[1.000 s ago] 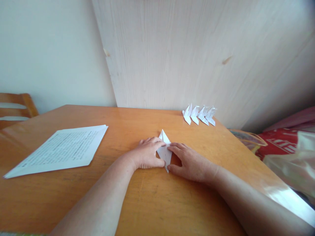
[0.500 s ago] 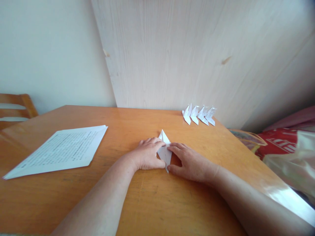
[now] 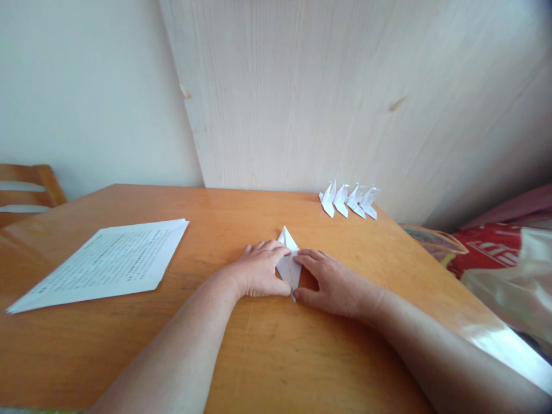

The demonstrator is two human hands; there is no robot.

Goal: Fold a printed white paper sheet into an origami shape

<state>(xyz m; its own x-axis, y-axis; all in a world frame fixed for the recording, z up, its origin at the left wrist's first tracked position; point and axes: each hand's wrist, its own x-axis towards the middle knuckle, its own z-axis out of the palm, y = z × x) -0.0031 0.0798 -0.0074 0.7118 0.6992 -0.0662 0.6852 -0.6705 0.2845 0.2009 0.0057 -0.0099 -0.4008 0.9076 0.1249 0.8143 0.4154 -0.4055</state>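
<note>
A small white folded paper, shaped like a narrow diamond with a pointed top, lies on the wooden table in front of me. My left hand grips its left side, fingertips on the upper part and thumb near the bottom tip. From the right, my right hand holds the opposite edge, with its fingers at the side corner and its thumb close to the lower tip. Parts of the paper's edges are hidden under my fingertips.
Several folded white paper figures stand in a row at the table's back right. Printed sheets lie stacked on the left. A wooden chair is beyond the left edge; a red bag and pale plastic are past the right edge.
</note>
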